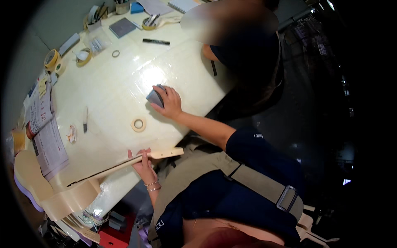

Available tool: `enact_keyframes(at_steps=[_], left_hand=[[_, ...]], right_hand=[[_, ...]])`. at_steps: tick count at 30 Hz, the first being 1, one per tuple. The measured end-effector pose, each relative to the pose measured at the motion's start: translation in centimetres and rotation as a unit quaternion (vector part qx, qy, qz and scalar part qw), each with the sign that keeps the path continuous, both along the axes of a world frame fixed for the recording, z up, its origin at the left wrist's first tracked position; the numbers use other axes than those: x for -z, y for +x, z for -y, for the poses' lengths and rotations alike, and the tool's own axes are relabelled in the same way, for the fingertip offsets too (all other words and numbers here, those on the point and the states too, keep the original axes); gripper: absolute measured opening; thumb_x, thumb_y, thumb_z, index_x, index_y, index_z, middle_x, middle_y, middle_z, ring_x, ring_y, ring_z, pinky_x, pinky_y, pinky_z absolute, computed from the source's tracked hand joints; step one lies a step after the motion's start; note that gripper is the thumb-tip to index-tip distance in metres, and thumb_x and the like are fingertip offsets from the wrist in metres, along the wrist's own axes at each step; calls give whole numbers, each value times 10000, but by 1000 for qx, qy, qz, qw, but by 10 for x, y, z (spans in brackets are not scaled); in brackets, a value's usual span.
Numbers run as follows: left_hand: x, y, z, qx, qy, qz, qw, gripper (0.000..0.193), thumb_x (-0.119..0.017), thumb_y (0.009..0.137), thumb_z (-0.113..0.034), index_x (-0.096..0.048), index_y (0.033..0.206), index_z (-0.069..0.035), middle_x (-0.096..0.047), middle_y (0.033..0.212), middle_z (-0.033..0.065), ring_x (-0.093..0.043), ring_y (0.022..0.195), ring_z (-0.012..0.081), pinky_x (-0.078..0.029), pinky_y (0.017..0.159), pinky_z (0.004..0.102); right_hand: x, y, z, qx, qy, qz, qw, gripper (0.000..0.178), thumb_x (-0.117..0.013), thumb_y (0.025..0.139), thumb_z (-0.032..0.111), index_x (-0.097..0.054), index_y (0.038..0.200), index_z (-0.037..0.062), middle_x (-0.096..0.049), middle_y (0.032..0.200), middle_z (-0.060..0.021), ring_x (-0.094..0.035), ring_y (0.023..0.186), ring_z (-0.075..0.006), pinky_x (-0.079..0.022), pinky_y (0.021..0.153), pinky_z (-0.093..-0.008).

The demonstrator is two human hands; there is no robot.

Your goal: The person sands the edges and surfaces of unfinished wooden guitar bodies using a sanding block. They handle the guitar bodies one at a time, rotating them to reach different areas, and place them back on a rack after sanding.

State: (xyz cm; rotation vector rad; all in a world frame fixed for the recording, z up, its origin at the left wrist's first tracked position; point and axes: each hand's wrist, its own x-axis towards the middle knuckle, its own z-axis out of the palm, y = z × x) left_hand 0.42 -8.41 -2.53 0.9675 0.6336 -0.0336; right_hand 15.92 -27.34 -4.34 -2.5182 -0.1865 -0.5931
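My left hand (143, 164) is closed round the neck (120, 166) of an unfinished pale wooden instrument, a small guitar or ukulele. Its headstock (173, 153) with small holes points toward my body, and its rounded body (76, 201) lies at the lower left. A dark strip runs along one edge of the neck. Farther off, my right hand (170, 103) grips a grey block with a bluish edge (155, 98), which looks like a sanding block, on the plastic-covered white table (103, 87). Between my hands lies a roll of masking tape (138, 125).
Another pale wooden body (31, 177) stands at the left edge by folded newspapers (49, 144). A thin knife-like tool (85, 122) and a crumpled scrap (72, 134) lie nearby. Tape rolls (51, 58), a black marker (156, 41) and a grey pad (122, 27) sit farther back. Another person (252, 53) is at the table's right edge.
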Motion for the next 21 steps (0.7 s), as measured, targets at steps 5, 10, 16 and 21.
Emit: enact_keyframes(at_steps=[5, 10, 16, 21], left_hand=[[1, -6, -2, 25, -4, 13, 1000, 725, -566, 853, 3, -123, 1421, -78, -572, 1024, 97, -606, 942, 221, -421, 602, 199], [5, -4, -3, 6, -25, 28, 999, 727, -565, 843, 16, -138, 1422, -88, -577, 1015, 95, -606, 945, 228, -460, 673, 232], [2, -2, 1, 4, -19, 17, 1000, 726, -576, 850, -4, -139, 1423, -88, -582, 1004, 87, -606, 944, 224, -468, 695, 236], [5, -3, -3, 15, -12, 10, 1000, 727, -578, 850, -11, -138, 1424, -85, -582, 1007, 77, -608, 948, 220, -440, 646, 217]], right_hand=[[3, -10, 3, 8, -6, 5, 1000, 634, -658, 727, 424, -462, 1289, 207, -501, 1119, -141, -499, 993, -321, -414, 821, -413], [1, -1, 1, -1, 5, -6, 1000, 621, -645, 742, 420, -458, 1290, 196, -496, 1120, -145, -499, 968, -322, -413, 811, -416], [3, -2, 4, 5, -1, -1, 1000, 618, -643, 745, 419, -456, 1290, 197, -497, 1123, -143, -498, 963, -318, -414, 812, -410], [1, -3, 1, 10, -2, 12, 1000, 605, -651, 736, 410, -476, 1271, 192, -509, 1116, -135, -513, 955, -318, -427, 802, -409]])
